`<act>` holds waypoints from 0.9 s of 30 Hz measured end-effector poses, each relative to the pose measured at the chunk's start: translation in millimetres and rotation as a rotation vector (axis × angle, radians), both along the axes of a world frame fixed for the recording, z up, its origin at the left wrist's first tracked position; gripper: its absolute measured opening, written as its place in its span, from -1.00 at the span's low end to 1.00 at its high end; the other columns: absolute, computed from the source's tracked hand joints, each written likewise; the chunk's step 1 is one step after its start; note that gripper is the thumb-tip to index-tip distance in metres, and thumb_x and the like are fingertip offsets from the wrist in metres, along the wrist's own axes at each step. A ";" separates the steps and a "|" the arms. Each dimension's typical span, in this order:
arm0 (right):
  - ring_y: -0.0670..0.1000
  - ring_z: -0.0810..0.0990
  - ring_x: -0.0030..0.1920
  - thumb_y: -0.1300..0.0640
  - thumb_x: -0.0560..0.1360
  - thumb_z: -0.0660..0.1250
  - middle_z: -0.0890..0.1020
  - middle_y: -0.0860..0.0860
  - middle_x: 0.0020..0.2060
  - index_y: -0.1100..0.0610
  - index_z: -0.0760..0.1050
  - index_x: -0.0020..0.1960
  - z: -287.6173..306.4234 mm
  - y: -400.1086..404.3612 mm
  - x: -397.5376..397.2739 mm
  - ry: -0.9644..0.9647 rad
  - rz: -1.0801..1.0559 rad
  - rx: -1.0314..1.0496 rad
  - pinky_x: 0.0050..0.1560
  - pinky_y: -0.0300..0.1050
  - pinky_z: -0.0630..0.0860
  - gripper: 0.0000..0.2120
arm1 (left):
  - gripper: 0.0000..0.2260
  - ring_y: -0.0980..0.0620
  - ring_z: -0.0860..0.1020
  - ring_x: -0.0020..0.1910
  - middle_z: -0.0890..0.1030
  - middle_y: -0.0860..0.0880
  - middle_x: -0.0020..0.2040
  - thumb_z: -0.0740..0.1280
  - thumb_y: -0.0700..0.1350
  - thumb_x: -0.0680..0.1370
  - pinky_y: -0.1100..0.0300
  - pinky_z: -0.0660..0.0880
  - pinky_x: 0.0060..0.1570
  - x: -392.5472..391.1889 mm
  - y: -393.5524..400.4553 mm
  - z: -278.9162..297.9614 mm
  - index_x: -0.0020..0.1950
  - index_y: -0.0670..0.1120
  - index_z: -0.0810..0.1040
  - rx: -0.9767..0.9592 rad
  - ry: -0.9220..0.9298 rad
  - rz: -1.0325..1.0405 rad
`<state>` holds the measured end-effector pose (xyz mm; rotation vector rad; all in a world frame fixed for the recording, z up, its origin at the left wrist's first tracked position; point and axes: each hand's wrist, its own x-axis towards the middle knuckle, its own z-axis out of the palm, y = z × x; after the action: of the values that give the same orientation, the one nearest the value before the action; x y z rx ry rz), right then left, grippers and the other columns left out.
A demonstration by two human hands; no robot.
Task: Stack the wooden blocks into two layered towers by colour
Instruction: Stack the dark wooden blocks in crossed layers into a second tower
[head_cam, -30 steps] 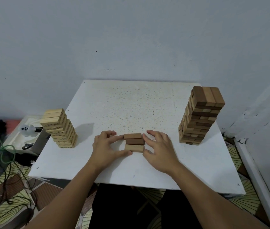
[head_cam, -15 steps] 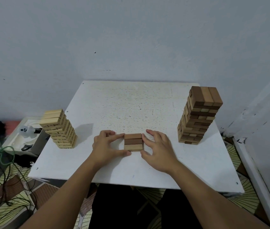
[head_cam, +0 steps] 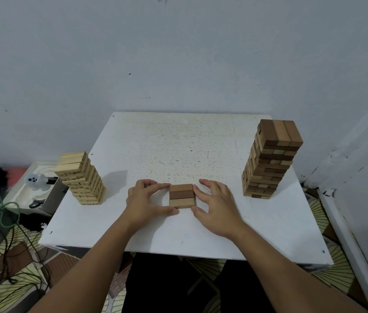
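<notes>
Three wooden blocks point(head_cam: 181, 195) lie flat and tight side by side on the white table point(head_cam: 178, 145), the middle one darker brown. My left hand point(head_cam: 147, 199) presses against their left ends with thumb and forefinger. My right hand point(head_cam: 216, 204) presses against their right ends the same way. A tower of pale blocks point(head_cam: 80, 177) stands at the table's left edge. A taller tower of mixed brown and tan blocks point(head_cam: 268, 158) stands at the right.
The table's far edge meets a grey wall. Left of the table on the floor sit a white tray with a small white figure point(head_cam: 36, 180) and tangled cables point(head_cam: 2, 222). A white ledge point(head_cam: 345, 233) runs along the right.
The three blocks were spread and skewed a second ago; both hands have squeezed them together into a neat square row. The towers have not moved.
</notes>
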<state>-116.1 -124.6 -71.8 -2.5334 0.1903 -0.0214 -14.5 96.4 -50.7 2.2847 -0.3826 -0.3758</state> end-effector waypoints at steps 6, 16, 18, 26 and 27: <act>-0.04 0.01 0.56 -0.24 0.56 0.30 0.18 -0.17 0.56 -0.15 0.06 0.67 9.0 0.2 2.5 0.040 0.000 -0.018 0.61 0.01 -0.04 -0.23 | -0.35 0.12 0.18 0.31 0.32 0.23 0.26 0.67 0.29 0.21 -0.03 0.22 0.48 0.8 -1.7 1.1 0.27 0.39 0.57 0.010 -0.001 -0.004; -0.02 0.15 0.37 -0.14 0.41 0.48 0.26 -0.13 0.34 -0.22 0.35 0.46 43.6 -4.4 21.3 0.128 0.079 0.000 0.35 -0.11 0.15 -0.35 | -0.34 0.07 0.22 0.32 0.32 0.26 0.21 0.62 0.36 0.17 -0.10 0.24 0.46 5.1 -1.1 13.6 0.23 0.48 0.50 0.037 0.009 -0.096; -0.02 0.16 0.35 -0.10 0.39 0.49 0.26 -0.14 0.33 -0.20 0.37 0.43 49.8 -3.7 22.6 0.090 0.091 0.000 0.37 -0.10 0.22 -0.36 | -0.35 0.06 0.24 0.30 0.34 0.24 0.20 0.66 0.32 0.20 -0.04 0.27 0.44 6.8 0.5 18.3 0.24 0.45 0.51 0.011 -0.011 -0.099; 0.01 0.18 0.34 -0.07 0.40 0.51 0.28 -0.06 0.33 -0.08 0.36 0.47 120.2 -10.4 49.1 -0.095 0.147 -0.103 0.33 -0.09 0.34 -0.31 | -0.46 0.09 0.38 0.16 0.46 0.06 0.09 0.67 0.12 0.32 0.15 0.35 0.16 27.4 -4.8 89.3 0.24 0.36 0.57 -0.125 -0.154 -0.122; 0.01 0.18 0.33 -0.07 0.40 0.51 0.28 -0.06 0.33 -0.07 0.36 0.48 132.1 -12.5 52.3 -0.112 0.152 -0.120 0.30 -0.10 0.36 -0.31 | -0.47 0.14 0.40 0.10 0.46 0.04 0.07 0.67 0.11 0.33 0.20 0.35 0.10 30.2 -7.5 100.6 0.23 0.33 0.57 -0.138 -0.175 -0.127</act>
<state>-63.8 -137.1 60.3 -2.6505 -0.0500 -0.1182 15.7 89.0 49.8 2.1699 -0.6253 -0.2062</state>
